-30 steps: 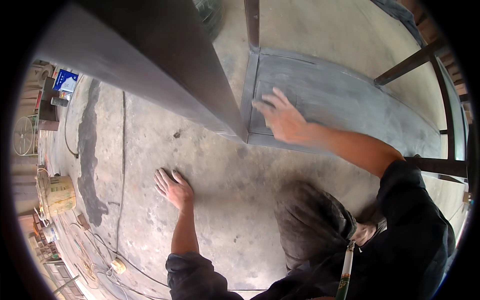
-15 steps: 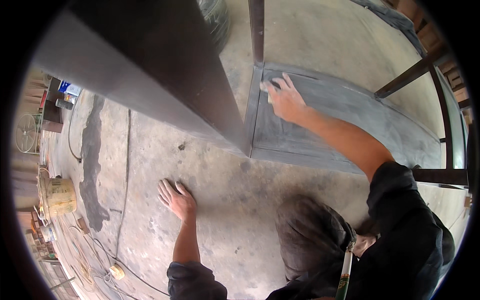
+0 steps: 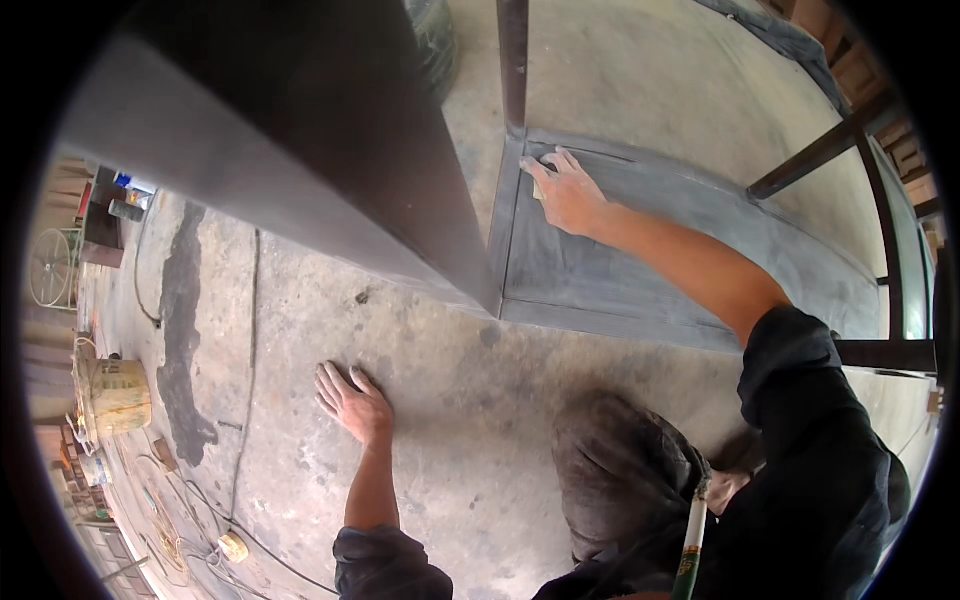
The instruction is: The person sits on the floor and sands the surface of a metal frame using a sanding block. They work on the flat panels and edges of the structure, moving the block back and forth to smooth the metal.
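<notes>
My left hand (image 3: 352, 402) lies flat on the concrete floor (image 3: 430, 400), fingers spread, holding nothing. My right hand (image 3: 562, 190) reaches far forward and presses a small pale piece, probably sandpaper (image 3: 538, 190), against the grey panel (image 3: 640, 260) near its upper left corner. The panel lies low and flat inside a dark metal frame (image 3: 514, 60). A big dark slab (image 3: 330, 150) slants across the upper left, right beside the panel's left edge. My knee in dark trousers (image 3: 620, 470) is bent on the floor below.
Dark frame bars (image 3: 830, 150) cross the right side. A dark stain (image 3: 185, 330) and thin cables (image 3: 245, 400) run along the floor at left. A wooden bucket (image 3: 118, 395) and clutter (image 3: 110, 210) sit at the far left edge.
My right hand has slid up the grey panel toward its far left corner, arm stretching out. My left hand has stayed planted on the floor.
</notes>
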